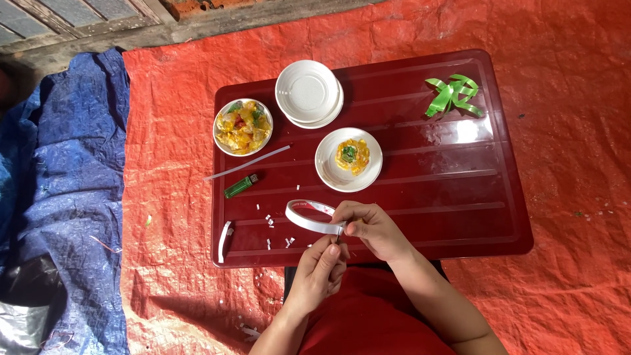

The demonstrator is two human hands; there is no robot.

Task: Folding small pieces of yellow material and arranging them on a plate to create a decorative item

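Note:
Both my hands meet over the near edge of a dark red tray table. My right hand pinches a thin white roll of tape, a ring held out to the left. My left hand sits just below it, its thumb and fingers on the tape's end by the right hand's fingertips. Small white scraps lie on the table under the roll.
On the table are a white plate holding a yellow piece with green, a bowl of yellow, red and green bits, stacked empty white bowls, a green lighter, a white strip and curled green ribbon. An orange tarp and blue tarp cover the floor.

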